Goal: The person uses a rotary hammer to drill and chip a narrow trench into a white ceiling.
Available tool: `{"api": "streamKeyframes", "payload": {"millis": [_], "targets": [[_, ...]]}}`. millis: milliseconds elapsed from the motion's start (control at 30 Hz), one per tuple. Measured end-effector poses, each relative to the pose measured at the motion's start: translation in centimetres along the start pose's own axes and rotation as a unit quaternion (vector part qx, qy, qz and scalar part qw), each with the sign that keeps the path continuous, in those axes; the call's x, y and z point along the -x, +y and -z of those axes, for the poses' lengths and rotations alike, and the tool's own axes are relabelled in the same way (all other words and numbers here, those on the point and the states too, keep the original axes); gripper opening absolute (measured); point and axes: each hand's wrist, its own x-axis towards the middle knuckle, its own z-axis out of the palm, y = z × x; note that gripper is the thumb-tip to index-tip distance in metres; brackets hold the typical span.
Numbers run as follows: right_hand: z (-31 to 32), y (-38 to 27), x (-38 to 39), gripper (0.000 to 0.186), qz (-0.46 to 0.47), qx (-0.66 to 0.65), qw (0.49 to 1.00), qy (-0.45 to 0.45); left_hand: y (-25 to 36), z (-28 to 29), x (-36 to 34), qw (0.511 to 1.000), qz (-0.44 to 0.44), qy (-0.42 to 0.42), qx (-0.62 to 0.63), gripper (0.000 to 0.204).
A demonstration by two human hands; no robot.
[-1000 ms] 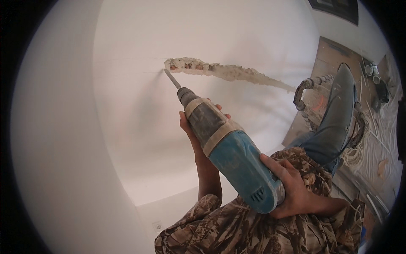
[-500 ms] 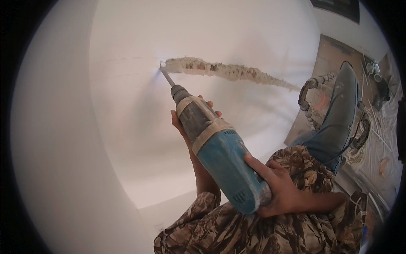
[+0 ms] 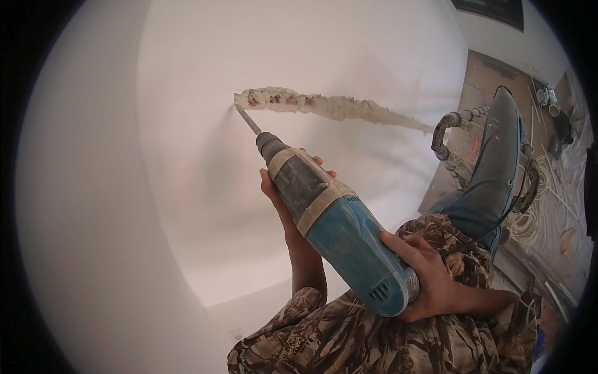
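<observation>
A dusty teal and dark grey hammer drill (image 3: 352, 246) slants up to the left, held in both my hands. My left hand (image 3: 279, 196) wraps under its front housing, with the thumb on the near side and fingertips showing on the far side. At the rear, my right hand (image 3: 430, 274) grips the handle; its inner fingers are hidden. The steel chisel bit (image 3: 249, 120) meets the white wall (image 3: 237, 249) at the lower left end of a rough channel (image 3: 324, 106). Broken plaster and reddish patches show inside that channel.
My leg in blue-grey trousers (image 3: 492, 181) extends to the right, beside a dusty piece with dark curved handles (image 3: 443, 134). Coiled pale cable (image 3: 526, 224), thin rods and plastic sheeting (image 3: 576, 206) lie on the floor. A wall corner runs down the left.
The hammer drill and both hands have shifted slightly right and down in view. The bit tip sits lower against the channel's left end, where more plaster has broken away.
</observation>
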Motion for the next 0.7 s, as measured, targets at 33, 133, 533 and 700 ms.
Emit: {"api": "streamKeyframes", "payload": {"millis": [33,133,533,700], "targets": [[0.1,0.1,0.0,0.114,0.005,-0.003,1.000,0.001,0.0,-0.4,0.2,1.000,-0.008,0.026,-0.007,0.073],[0.4,0.1,-0.8,0.114,0.018,-0.010,1.000,0.004,0.4,-0.2,0.1,1.000,-0.002,0.015,0.028,0.073],[-0.9,1.7,-2.5,0.117,-0.026,-0.070,0.997,-0.023,1.8,1.9,-1.8,0.997,0.047,-0.029,0.054,0.080],[-2.3,4.0,-3.2,0.114,-0.005,-0.046,0.998,0.032,0.7,4.7,-4.4,0.998,0.030,-0.043,0.028,0.080]]}}
